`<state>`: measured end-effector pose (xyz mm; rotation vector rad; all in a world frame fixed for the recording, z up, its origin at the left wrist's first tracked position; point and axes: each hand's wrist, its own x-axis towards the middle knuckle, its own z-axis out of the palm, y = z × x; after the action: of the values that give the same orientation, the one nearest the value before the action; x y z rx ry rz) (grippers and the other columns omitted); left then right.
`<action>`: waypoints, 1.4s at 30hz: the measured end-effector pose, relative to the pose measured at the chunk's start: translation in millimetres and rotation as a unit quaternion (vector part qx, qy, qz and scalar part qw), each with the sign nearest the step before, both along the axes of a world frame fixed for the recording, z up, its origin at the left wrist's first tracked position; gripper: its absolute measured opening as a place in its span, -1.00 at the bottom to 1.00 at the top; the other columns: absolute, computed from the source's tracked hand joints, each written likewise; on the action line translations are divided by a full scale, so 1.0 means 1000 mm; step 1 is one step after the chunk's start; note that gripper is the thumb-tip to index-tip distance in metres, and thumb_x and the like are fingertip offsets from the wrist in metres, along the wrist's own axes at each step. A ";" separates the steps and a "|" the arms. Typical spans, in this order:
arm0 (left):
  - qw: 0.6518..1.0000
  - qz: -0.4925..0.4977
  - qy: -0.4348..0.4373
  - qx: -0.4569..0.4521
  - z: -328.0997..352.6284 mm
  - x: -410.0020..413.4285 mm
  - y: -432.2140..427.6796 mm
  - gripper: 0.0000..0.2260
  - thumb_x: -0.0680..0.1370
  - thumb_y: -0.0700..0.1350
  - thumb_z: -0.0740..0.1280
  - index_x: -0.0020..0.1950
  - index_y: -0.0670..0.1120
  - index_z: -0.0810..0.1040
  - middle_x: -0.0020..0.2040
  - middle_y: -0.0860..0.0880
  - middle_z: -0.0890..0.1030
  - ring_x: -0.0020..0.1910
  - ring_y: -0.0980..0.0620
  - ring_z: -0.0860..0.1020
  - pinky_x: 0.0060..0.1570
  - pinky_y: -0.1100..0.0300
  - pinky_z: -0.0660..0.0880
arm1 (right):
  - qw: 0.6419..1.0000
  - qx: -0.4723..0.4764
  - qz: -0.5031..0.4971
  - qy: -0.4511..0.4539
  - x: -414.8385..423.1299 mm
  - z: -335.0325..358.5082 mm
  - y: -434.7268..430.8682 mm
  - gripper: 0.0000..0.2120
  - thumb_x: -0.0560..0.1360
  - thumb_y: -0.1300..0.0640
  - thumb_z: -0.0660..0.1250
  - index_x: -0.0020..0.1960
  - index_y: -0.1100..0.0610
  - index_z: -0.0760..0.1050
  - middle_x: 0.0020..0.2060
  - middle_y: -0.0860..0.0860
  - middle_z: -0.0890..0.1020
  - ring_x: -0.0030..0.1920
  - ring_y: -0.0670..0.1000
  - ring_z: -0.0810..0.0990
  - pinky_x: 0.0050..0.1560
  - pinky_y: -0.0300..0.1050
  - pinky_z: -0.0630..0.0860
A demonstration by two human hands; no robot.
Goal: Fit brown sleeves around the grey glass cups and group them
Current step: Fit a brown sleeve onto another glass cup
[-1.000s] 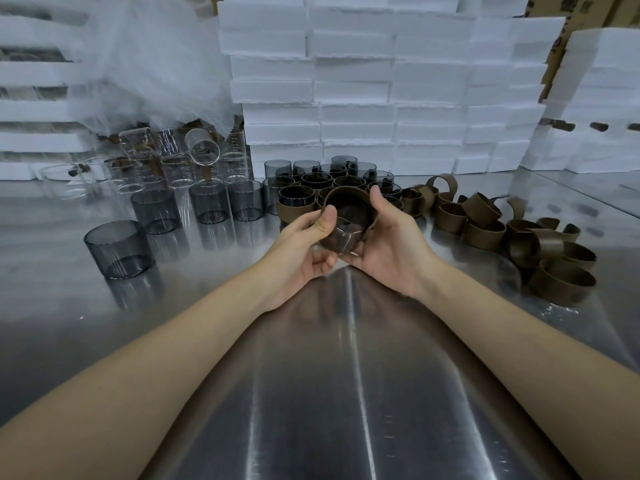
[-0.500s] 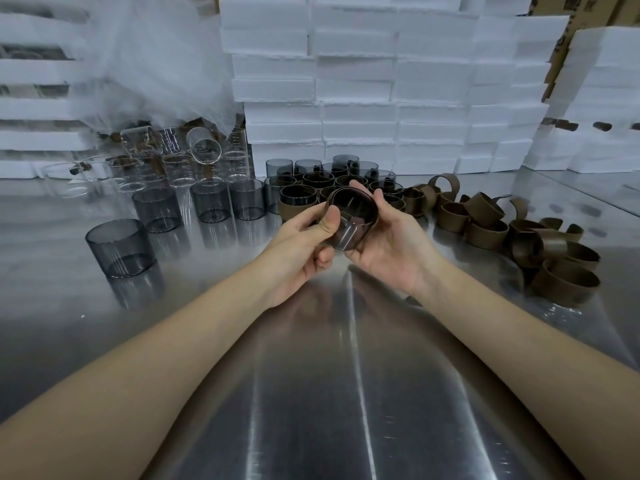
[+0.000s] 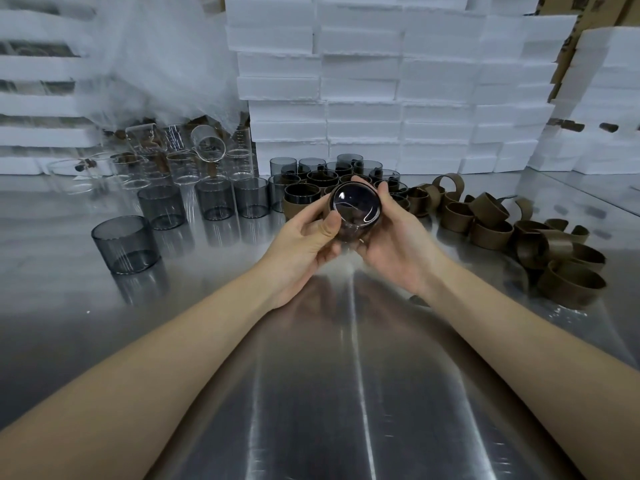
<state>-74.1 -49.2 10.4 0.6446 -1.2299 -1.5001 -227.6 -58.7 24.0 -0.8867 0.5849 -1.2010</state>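
Gripping a grey glass cup [image 3: 355, 211], we hold it above the table's [image 3: 346, 393] middle, base facing us.
Our left hand [image 3: 304, 244] and right hand [image 3: 398, 244] curl round its sides; sleeved cups [image 3: 301, 202] stand just behind, loose brown sleeves [image 3: 568, 282] lie toward the right edge.

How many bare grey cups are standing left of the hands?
5: nearest cup alone in front; four in a row behind. More behind the sleeved group may be hidden.
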 end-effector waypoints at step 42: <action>0.988 0.092 -0.111 -0.056 0.003 0.008 0.000 -0.75 0.62 -0.27 0.25 0.27 -0.19 0.59 0.14 -0.11 0.68 0.16 -0.02 0.63 0.21 0.13 0.54 | 0.973 -0.147 -0.060 0.170 -0.010 -0.006 -0.002 -0.71 0.65 0.04 0.15 0.07 0.13 0.62 0.00 0.12 0.71 0.06 0.07 0.68 -0.07 -0.13 0.63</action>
<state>-65.7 -49.3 12.9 0.8436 -1.3736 -1.2209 -237.7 -61.1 18.1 -1.3412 0.7543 -1.2749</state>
